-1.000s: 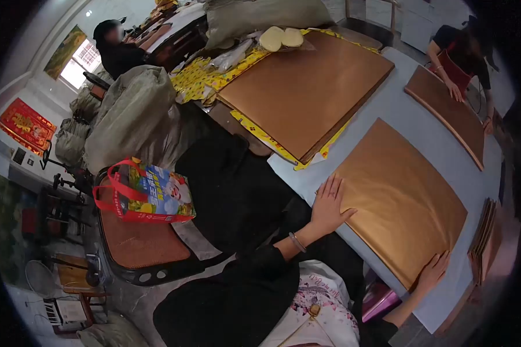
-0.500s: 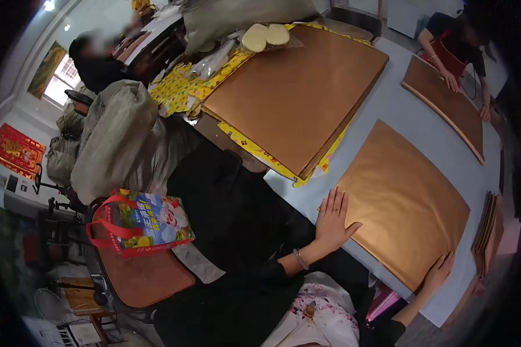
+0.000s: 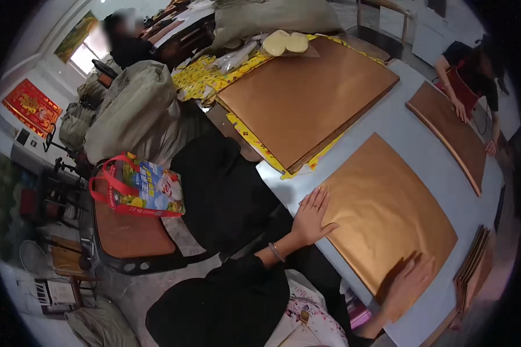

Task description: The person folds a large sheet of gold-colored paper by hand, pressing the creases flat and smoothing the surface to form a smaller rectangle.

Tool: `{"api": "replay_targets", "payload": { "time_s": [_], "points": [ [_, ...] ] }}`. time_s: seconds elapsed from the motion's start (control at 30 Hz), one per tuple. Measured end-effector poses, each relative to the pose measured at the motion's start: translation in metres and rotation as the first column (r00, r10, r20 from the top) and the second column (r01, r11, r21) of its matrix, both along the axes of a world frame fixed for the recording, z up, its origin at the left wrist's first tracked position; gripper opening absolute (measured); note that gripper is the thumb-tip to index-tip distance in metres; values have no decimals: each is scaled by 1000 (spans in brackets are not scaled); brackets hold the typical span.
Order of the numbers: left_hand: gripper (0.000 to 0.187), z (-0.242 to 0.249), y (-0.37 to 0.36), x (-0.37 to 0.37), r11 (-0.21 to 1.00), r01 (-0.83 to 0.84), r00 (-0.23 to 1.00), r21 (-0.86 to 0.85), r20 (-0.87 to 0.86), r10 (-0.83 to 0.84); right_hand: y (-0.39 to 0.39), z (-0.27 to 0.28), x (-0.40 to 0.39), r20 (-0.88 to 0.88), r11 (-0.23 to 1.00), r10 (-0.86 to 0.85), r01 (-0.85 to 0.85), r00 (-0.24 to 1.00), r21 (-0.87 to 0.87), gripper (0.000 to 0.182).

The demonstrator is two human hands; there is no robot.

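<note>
A gold-brown sheet (image 3: 388, 214) lies on the light blue tabletop in front of me, its surface lightly wrinkled. My left hand (image 3: 314, 218) rests flat at the sheet's left edge, fingers stretched out, with a ring and a bracelet showing. Over the sheet's near right corner is my right hand (image 3: 408, 283), fingers extended and slightly blurred, casting a shadow on the gold surface. Neither hand grasps anything. Beyond the sheet, a large stack of brown sheets (image 3: 312, 98) sits on a yellow patterned cloth (image 3: 246, 128).
Across the table a person (image 3: 466, 87) handles another brown stack (image 3: 448, 133). Folded brown pieces (image 3: 472, 272) stand at the right edge. A colourful bag (image 3: 150, 188) sits on a chair (image 3: 130, 231) to my left. Large grey sacks (image 3: 136, 115) stand behind it.
My right hand has moved from the sheet's near edge inward over its surface. My left hand stays at the left edge. The whole view has shifted slightly.
</note>
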State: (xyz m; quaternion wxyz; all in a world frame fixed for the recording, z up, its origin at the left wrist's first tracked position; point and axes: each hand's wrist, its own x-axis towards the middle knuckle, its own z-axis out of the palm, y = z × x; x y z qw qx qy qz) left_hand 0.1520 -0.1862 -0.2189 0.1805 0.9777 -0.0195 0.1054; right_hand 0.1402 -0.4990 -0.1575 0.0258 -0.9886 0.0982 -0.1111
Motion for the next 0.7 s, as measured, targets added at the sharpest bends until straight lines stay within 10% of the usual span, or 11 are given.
{"api": "replay_targets", "payload": {
  "time_s": [0.27,0.7],
  "points": [
    [81,-4,2,-1,1000,19,997,24,68,-21,151,-40,9,-28,745,553,-479,833,464,53],
    [85,-13,1,-1,999,19,994,-41,113,-14,111,-63,-26,-62,905,418,-410,906,111,55]
  ]
}}
